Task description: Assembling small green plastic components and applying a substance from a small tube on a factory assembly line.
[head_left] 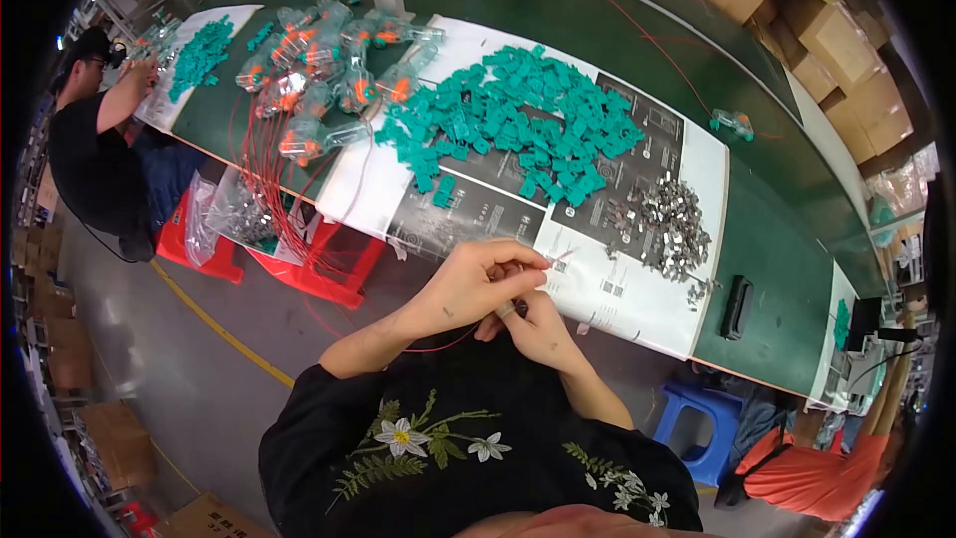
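Observation:
Close together, my hands meet in front of the table's near edge. The fingers of my left hand (460, 289) are pinched on a thin red wire (438, 348), whose end seems to stick out past the fingertips. Just below and to the right, my right hand (548, 331) is closed, its fingers curled around something dark that I cannot make out. Beyond them, a wide heap of flat teal plastic pieces (538, 120) covers black-and-white printed sheets (438, 224). A pile of small silvery metal parts (675, 229) lies to its right.
Clear bottle-like pieces with orange parts (299, 50) lie at the back left, trailing red wires (261, 154). A black oblong object (737, 307) rests on the green tabletop (772, 284). Red stools (319, 274) and a blue stool (702, 428) stand below. People sit left (95, 159) and right (812, 473).

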`<state>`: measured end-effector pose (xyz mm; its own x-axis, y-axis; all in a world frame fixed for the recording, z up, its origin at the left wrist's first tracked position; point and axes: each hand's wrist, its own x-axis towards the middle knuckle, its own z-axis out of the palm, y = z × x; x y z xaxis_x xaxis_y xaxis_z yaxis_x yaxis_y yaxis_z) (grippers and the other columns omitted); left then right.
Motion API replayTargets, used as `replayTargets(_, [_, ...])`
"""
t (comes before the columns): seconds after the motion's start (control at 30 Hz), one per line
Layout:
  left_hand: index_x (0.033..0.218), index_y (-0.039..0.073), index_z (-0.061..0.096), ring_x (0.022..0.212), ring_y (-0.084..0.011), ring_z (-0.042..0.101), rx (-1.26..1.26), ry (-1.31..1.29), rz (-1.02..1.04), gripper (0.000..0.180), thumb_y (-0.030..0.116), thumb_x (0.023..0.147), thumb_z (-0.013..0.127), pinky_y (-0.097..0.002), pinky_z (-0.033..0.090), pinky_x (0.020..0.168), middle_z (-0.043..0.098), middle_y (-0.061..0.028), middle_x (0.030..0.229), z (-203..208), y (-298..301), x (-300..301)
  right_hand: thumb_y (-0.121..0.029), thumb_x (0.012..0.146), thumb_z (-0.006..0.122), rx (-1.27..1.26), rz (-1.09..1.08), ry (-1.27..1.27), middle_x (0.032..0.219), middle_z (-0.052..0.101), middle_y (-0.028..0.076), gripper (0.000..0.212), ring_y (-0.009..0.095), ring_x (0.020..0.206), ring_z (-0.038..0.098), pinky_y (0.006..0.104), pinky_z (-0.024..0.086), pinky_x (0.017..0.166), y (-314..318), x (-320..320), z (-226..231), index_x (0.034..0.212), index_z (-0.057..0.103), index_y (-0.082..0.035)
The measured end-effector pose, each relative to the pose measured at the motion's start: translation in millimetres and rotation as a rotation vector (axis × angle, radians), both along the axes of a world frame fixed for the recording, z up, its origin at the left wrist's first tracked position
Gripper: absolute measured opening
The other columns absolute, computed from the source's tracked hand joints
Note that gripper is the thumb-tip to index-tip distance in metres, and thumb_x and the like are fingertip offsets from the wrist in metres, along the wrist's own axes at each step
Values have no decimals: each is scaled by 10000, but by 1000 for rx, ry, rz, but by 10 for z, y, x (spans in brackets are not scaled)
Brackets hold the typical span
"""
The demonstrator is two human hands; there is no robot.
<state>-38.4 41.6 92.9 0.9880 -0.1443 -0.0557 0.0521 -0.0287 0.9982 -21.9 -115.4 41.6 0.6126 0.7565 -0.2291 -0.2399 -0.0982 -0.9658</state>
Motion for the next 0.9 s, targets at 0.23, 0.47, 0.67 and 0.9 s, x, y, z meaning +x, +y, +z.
replayTargets(0.23, [999, -44, 683, 760, -74, 622, -287, 83, 46, 150, 14, 860, 689, -199, 485, 636, 676, -68, 878, -315, -98, 9, -127, 983, 522, -190, -88, -531, 897, 660, 57, 192, 104, 675, 611, 217, 476, 586, -347, 34, 86, 1004, 617, 39])
replayTargets(0.47, [939, -50, 692, 782, -108, 642, -473, 245, -39, 109, -48, 830, 694, -204, 494, 662, 676, -90, 890, -425, -225, -41, -12, 866, 660, 94, -542, -213, 773, 597, 44, 99, 56, 650, 521, 182, 399, 572, -442, 72, 272, 946, 670, 45])
replayTargets(0.67, [910, -39, 688, 714, -78, 594, -675, 217, 72, 84, -52, 828, 694, -196, 433, 582, 648, -59, 825, -611, -372, -133, 43, 808, 706, 34, -730, -506, 742, 592, 5, 77, 2, 572, 436, 173, 313, 492, -346, -66, 97, 878, 674, 39])
replayTargets(0.9, [926, -36, 688, 688, -88, 611, -906, 241, 49, 82, -31, 844, 681, -192, 447, 578, 680, -89, 850, -801, -312, -161, 14, 836, 680, 13, -799, -768, 798, 602, 49, 89, 52, 641, 493, 175, 372, 565, -222, -208, 9, 912, 654, 52])
